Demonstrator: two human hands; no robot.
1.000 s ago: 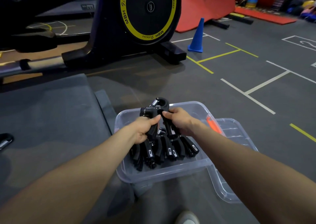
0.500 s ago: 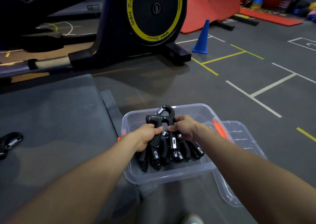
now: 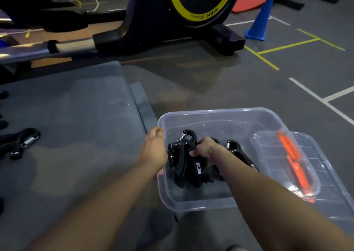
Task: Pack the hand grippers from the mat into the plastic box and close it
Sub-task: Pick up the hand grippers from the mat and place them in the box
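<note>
The right hand (image 3: 206,148) held the black hand grippers (image 3: 188,162) bunched in the clear plastic box (image 3: 216,116), fingers curled round them. The left hand (image 3: 155,147) sat at nine o'clock from the bunch, by the box wall; its fingers looked loosely curled and held nothing. More grippers (image 3: 19,141) lay on the mat (image 3: 76,116), far off at nine o'clock. They looked hard, springy and a bit heavy, best taken by the handles. The lid (image 3: 329,174) lay at three o'clock.
</note>
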